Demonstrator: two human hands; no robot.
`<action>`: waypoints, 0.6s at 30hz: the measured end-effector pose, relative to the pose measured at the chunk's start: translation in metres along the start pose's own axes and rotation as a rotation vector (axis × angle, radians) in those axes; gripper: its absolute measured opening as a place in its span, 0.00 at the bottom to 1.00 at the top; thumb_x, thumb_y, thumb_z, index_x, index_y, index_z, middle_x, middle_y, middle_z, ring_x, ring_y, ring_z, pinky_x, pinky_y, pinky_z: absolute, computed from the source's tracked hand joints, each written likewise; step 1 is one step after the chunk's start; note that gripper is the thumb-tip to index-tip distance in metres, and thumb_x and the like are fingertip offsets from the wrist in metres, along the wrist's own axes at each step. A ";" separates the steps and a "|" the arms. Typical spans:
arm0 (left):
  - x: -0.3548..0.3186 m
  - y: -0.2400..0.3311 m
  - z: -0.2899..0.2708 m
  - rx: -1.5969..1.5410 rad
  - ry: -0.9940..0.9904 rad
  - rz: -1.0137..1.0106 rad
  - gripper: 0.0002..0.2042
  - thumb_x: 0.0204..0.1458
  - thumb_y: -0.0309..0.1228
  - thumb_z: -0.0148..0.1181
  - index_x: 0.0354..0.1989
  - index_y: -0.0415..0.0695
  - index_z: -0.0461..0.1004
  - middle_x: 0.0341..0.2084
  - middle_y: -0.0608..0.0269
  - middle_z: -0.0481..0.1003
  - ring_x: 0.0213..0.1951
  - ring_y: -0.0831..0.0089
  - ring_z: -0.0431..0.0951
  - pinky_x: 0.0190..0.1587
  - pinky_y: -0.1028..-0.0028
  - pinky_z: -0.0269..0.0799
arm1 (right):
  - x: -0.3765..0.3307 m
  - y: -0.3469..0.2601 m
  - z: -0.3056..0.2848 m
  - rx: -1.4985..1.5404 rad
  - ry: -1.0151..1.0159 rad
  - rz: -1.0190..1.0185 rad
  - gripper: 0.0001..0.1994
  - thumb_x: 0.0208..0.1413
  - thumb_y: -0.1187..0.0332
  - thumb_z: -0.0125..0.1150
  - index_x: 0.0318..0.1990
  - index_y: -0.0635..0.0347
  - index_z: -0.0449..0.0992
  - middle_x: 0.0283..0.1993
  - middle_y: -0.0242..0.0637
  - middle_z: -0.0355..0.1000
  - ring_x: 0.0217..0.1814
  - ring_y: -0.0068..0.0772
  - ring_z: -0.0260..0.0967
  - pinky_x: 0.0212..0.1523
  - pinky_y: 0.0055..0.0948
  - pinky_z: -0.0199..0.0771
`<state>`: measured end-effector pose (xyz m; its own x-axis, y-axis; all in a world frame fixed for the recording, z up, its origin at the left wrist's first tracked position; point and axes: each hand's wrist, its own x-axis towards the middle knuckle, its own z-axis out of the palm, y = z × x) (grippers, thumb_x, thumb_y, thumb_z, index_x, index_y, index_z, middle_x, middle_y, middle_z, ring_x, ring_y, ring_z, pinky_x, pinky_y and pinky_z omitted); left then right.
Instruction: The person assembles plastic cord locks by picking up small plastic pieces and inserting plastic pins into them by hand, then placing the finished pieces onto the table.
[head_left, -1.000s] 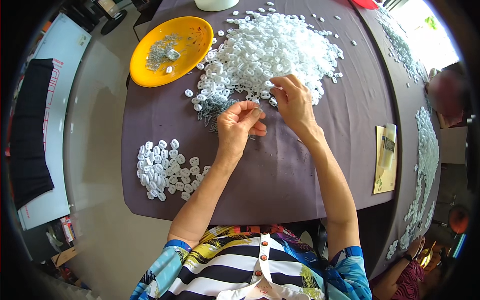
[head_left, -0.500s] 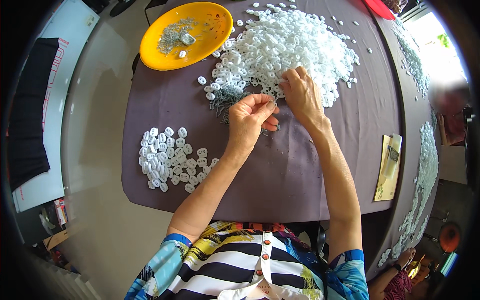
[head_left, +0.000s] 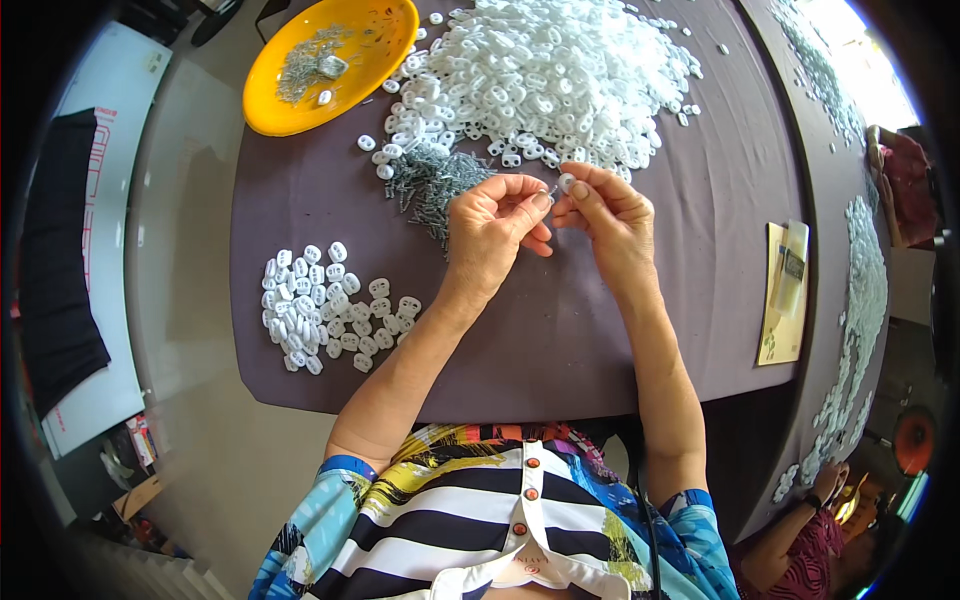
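Note:
Above the middle of the table my two hands nearly meet. My right hand (head_left: 618, 228) is closed, pinching a small white oval plastic piece (head_left: 566, 183) between thumb and fingertips. Close beside it, my left hand (head_left: 490, 238) is closed in a pinch on a small, thin, shiny piece (head_left: 553, 190); its exact kind is too small to make out. Just left of my left hand lies a heap of thin grey metal pins (head_left: 425, 190). Beyond both hands spreads a large pile of white oval pieces with holes (head_left: 545, 85).
A smaller group of white pieces (head_left: 305, 310) lies left of my left forearm. A yellow plate (head_left: 375, 75) with metal bits stands at the far left. On the right are a tan card with a clear packet (head_left: 785, 290) and another table with white pieces (head_left: 850, 310). A co-worker's arm (head_left: 790, 535) shows lower right.
My right hand has come back from the white pile toward my left hand, with a white piece in its fingertips. My left hand keeps its pinch. The whole view has shifted slightly.

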<state>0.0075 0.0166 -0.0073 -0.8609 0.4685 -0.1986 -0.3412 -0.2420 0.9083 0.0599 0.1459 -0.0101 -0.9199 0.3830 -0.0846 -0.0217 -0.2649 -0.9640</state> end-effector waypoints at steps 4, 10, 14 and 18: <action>0.002 -0.006 0.003 0.025 0.015 0.025 0.05 0.47 0.24 0.57 0.30 0.34 0.72 0.19 0.63 0.72 0.18 0.80 0.72 0.19 0.79 0.73 | 0.000 0.002 -0.006 0.074 0.038 0.032 0.09 0.53 0.75 0.53 0.42 0.66 0.72 0.31 0.33 0.71 0.30 0.20 0.70 0.31 0.21 0.76; 0.001 -0.002 0.002 0.047 0.010 0.009 0.06 0.46 0.23 0.58 0.32 0.35 0.72 0.21 0.63 0.72 0.19 0.79 0.72 0.20 0.78 0.74 | -0.002 -0.003 -0.007 0.075 0.019 0.058 0.08 0.52 0.75 0.54 0.40 0.65 0.73 0.32 0.33 0.72 0.30 0.23 0.72 0.32 0.22 0.76; -0.001 0.000 0.001 0.069 0.004 0.017 0.06 0.46 0.22 0.58 0.32 0.34 0.73 0.21 0.62 0.73 0.19 0.79 0.72 0.20 0.79 0.73 | -0.002 0.000 -0.006 0.074 0.004 0.049 0.08 0.52 0.74 0.55 0.40 0.65 0.73 0.32 0.33 0.72 0.31 0.22 0.71 0.31 0.22 0.76; -0.001 0.001 0.002 0.095 0.008 0.017 0.06 0.46 0.23 0.58 0.32 0.34 0.73 0.21 0.62 0.73 0.19 0.80 0.72 0.20 0.79 0.73 | -0.003 0.000 -0.005 0.069 0.000 0.046 0.08 0.52 0.74 0.55 0.39 0.64 0.73 0.32 0.33 0.72 0.31 0.21 0.71 0.31 0.22 0.76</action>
<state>0.0089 0.0175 -0.0053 -0.8694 0.4579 -0.1855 -0.2897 -0.1683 0.9422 0.0645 0.1487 -0.0112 -0.9206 0.3691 -0.1279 -0.0066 -0.3421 -0.9397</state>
